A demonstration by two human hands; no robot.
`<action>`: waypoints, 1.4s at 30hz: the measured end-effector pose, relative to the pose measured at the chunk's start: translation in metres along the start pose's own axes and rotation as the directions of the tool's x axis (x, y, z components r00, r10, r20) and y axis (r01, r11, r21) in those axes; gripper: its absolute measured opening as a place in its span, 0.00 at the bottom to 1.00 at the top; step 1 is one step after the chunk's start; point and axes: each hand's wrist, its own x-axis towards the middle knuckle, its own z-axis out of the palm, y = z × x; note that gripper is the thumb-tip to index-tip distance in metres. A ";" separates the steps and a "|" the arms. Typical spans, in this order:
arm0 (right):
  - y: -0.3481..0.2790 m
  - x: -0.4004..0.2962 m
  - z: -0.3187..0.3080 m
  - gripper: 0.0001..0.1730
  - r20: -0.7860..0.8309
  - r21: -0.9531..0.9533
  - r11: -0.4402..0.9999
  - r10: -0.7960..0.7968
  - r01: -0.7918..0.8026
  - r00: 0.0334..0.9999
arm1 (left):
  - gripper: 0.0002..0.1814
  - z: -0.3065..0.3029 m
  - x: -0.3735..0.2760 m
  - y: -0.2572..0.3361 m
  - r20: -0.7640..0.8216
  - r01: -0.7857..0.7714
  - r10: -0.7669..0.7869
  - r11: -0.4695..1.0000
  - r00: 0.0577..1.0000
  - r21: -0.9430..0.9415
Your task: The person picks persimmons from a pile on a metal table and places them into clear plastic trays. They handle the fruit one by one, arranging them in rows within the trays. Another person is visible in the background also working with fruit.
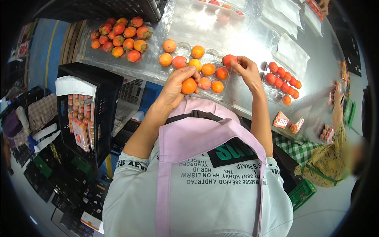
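Note:
My left hand (180, 84) grips an orange persimmon (189, 86) at the near edge of a transparent plastic tray (183, 48) with moulded cups. Between thumb and fingers, my right hand (248, 71) holds a redder persimmon (228, 60) at the tray's right side. I cannot tell whether that fruit rests in a cup. Several orange and red persimmons sit in the tray, among them an orange one (208, 69) between my hands. Part of the tray's near side is hidden by my left hand.
Loose persimmons with green calyxes (118, 40) lie on the metal table (148, 69) at left. Another filled tray (278, 83) is to the right, near white sheets (291, 56). A black crate (102, 118) holds packed fruit beside me. A co-worker (324, 160) works at right.

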 end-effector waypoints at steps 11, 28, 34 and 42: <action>-0.023 -0.048 0.013 0.22 0.262 0.358 0.931 -0.172 0.070 0.950 | 0.26 0.027 0.009 -0.001 0.195 0.191 -0.217 0.971 0.956 0.144; -0.025 -0.050 0.029 0.27 0.230 0.251 0.966 -0.125 0.066 0.965 | 0.23 0.022 0.014 -0.010 0.227 0.331 -0.300 0.938 0.926 -0.108; -0.028 -0.050 0.032 0.27 0.114 0.344 0.922 -0.229 0.178 0.967 | 0.19 0.031 0.007 -0.007 0.106 -0.210 0.188 0.942 0.976 0.264; -0.035 -0.057 0.035 0.25 0.197 0.407 0.913 -0.056 -0.030 0.979 | 0.23 0.036 0.003 -0.010 0.178 -0.465 0.525 0.487 0.832 0.739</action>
